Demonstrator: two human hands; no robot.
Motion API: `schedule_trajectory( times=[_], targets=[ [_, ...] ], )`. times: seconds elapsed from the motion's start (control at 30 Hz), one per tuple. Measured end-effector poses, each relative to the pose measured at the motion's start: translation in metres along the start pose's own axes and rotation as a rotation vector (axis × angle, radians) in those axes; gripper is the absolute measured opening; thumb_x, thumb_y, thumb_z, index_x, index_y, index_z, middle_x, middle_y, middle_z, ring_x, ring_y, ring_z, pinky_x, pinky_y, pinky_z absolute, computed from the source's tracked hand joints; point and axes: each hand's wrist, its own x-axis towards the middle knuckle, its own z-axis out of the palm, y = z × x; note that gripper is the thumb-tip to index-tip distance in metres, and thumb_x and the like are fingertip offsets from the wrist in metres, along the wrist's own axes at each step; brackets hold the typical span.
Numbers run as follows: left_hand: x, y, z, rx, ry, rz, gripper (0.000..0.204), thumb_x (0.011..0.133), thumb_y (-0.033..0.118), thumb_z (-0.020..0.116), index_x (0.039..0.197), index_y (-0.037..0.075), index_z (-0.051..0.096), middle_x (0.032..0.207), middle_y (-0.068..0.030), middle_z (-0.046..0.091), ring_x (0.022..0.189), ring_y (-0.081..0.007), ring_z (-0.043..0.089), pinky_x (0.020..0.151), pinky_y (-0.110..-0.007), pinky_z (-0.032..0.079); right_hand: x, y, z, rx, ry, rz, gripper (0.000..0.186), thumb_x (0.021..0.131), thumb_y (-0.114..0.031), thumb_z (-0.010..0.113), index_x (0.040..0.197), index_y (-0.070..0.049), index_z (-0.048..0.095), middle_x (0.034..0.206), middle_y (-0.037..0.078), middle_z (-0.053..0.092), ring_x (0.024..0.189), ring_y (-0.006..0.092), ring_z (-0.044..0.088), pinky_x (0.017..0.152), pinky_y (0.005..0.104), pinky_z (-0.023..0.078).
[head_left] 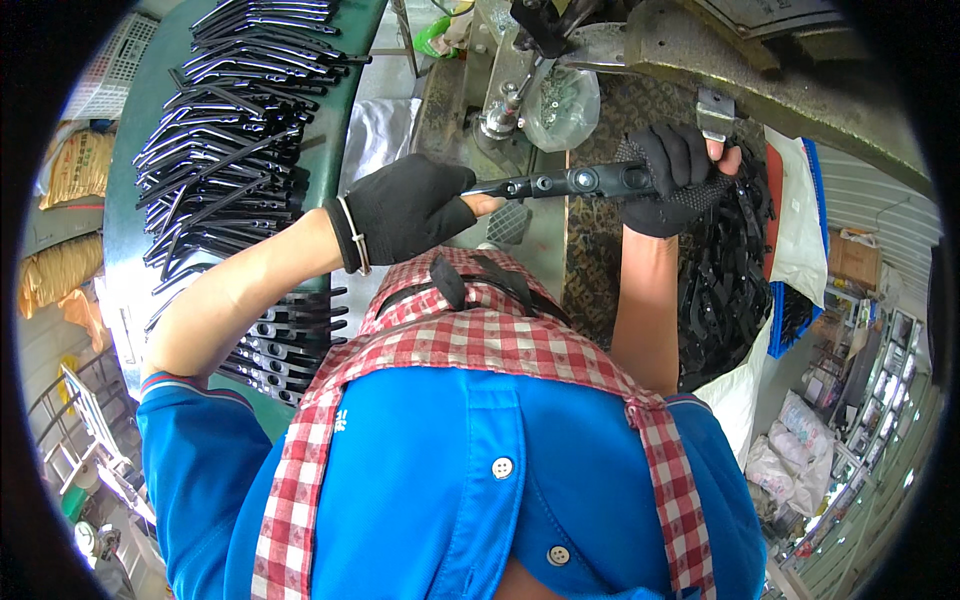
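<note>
A black metal bar with round fittings is held level in front of me. My left hand, in a black glove with bare fingertips and a band at the wrist, is closed on the bar's left end. My right hand, gloved the same way, grips the right end, its bare fingertips beside a small metal block on the machine. A heap of black parts lies just to the right of that hand. Beyond the bar stand a press fixture and a clear bag of small metal pieces.
A green table on my left carries stacked bent black bars and rows of flat bars. The machine's heavy frame spans the upper right. A blue bin, white sacks and shelving are at the right.
</note>
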Motion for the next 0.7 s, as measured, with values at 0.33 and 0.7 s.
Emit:
schedule_trajectory(
  times=[0.33, 0.7],
  targets=[
    [-0.004, -0.020, -0.038, 0.382, -0.030, -0.111, 0.041, 0.090, 0.045, 0.049, 0.088, 0.006, 0.058, 0.062, -0.0176, 0.057, 0.065, -0.0382, 0.060, 0.059, -0.048, 0.044, -0.042, 0.035, -0.015, -0.762, 0.618, 0.366, 0.008, 0.088, -0.012, 0.060, 0.088, -0.006, 0.055, 0.077, 0.002, 0.055, 0.056, 0.0064, 0.046, 0.048, 0.0215, 0.038],
    [-0.103, -0.086, -0.055, 0.504, 0.388, -0.387, 0.037, 0.091, 0.040, 0.053, 0.086, 0.004, 0.062, 0.065, -0.0155, 0.058, 0.060, -0.0328, 0.059, 0.052, -0.038, 0.043, -0.045, 0.026, -0.006, -0.722, 0.836, 0.417, 0.024, 0.095, -0.030, 0.051, 0.083, -0.010, 0.055, 0.051, -0.004, 0.037, 0.036, 0.0084, 0.033, 0.037, 0.0234, 0.024]
  ],
)
